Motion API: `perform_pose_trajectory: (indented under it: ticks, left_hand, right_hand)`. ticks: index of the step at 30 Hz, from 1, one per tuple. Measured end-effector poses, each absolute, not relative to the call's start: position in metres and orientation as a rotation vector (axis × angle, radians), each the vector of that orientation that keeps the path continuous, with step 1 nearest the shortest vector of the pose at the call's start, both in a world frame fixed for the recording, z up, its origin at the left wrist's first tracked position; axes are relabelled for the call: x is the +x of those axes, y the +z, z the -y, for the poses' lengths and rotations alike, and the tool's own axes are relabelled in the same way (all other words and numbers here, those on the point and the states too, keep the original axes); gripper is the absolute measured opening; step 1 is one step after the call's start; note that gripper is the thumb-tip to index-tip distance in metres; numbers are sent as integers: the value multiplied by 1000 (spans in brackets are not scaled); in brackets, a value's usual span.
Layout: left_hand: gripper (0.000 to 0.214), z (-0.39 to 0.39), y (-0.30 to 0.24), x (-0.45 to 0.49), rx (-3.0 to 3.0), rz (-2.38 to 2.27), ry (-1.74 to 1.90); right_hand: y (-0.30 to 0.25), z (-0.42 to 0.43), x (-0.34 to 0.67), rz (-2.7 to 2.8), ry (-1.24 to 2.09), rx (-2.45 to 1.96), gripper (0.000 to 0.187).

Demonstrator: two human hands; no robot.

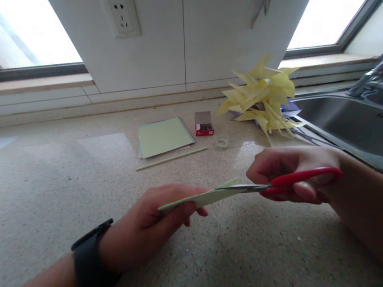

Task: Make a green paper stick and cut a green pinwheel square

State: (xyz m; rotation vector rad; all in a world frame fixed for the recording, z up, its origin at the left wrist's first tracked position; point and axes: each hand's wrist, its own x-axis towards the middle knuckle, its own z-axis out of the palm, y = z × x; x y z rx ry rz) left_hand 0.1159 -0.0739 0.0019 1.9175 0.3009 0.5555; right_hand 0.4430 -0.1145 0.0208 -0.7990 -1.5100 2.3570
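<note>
My left hand [167, 211], with a black watch [94, 260] on its wrist, pinches a pale green sheet of paper [212, 198] above the counter. The sheet is seen nearly edge-on. In my right hand [296, 172] is a pair of scissors [305, 177] with red handles, my thumb through one loop. The scissor blades point left and lie across the right end of the paper, one above it; the lower one is partly hidden, and the paper's edge lifts beside them.
Behind my hands lie a stack of coloured paper [166, 137], a thin pale stick [172, 158], a small red box [203, 124] and a tape roll [222, 144]. Yellow paper pinwheels [262, 93] are piled at the back right, beside a steel sink [357, 128]. A wall [159, 49] bounds the speckled counter [61, 192].
</note>
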Motion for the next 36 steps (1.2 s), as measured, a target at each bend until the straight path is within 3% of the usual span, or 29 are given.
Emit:
perform_pose_trajectory:
  ticks: [9, 22, 36]
  left_hand:
    - [28, 73, 2, 114, 1951, -260, 554]
    - [27, 73, 1, 116, 1878, -234, 550]
    - [27, 74, -1, 115, 1827, -216, 487]
  right_hand:
    - [21, 115, 441, 1573, 2322, -718, 46]
    - [21, 115, 445, 1452, 2380, -856, 35]
    - [18, 119, 436, 1372, 2400, -913, 36]
